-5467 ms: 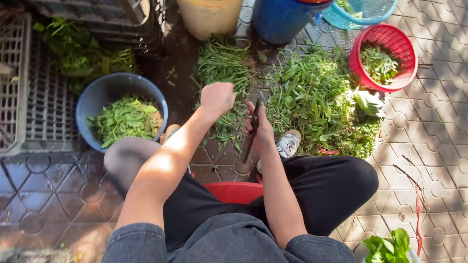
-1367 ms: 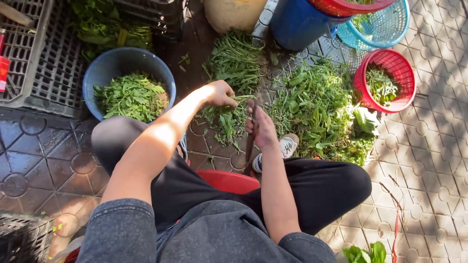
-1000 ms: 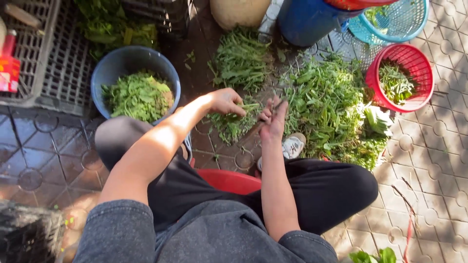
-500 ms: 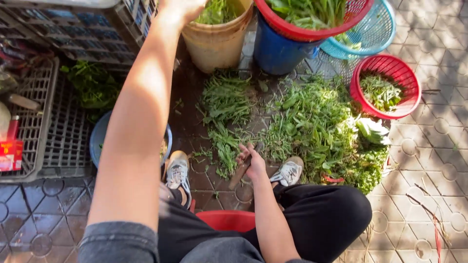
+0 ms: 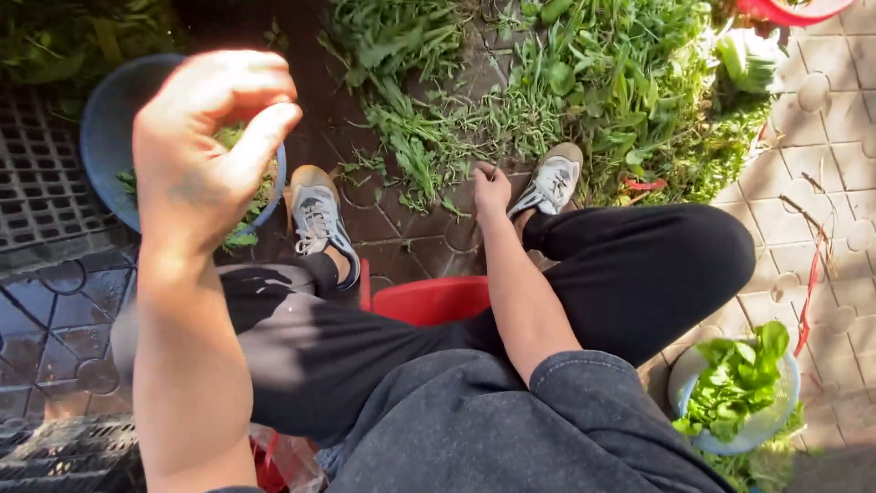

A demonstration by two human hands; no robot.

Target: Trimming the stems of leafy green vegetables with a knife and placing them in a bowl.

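Left hand: your left hand (image 5: 205, 146) is raised close to the camera, over the blue bowl (image 5: 114, 128). Its fingers are curled in with the thumb pressed against them, pinched together. Whether anything is between them, you cannot tell.
Right hand: your right hand (image 5: 491, 190) is down on the dark tiles between your shoes, fingers bent at the near edge of the greens (image 5: 415, 151). It touches the ground by loose stems; you cannot tell whether it is gripping anything.
Greens: a loose heap lies on the ground at the far side, from just beyond your right hand out to the far right, where the bigger pile (image 5: 630, 87) sits in sunlight.
Bowl: the blue bowl stands far left, partly hidden behind your left hand, with chopped greens showing inside it.
Shoes: the left shoe (image 5: 318, 219) is just right of the bowl; the right shoe (image 5: 550, 178) is beside your right hand.
Stool: a red stool (image 5: 429, 299) shows between your legs.
Near right: a pale bowl (image 5: 684, 393) of leafy greens sits on the paving by your right knee.
Far left: a dark crate (image 5: 36, 183) lies next to the blue bowl.
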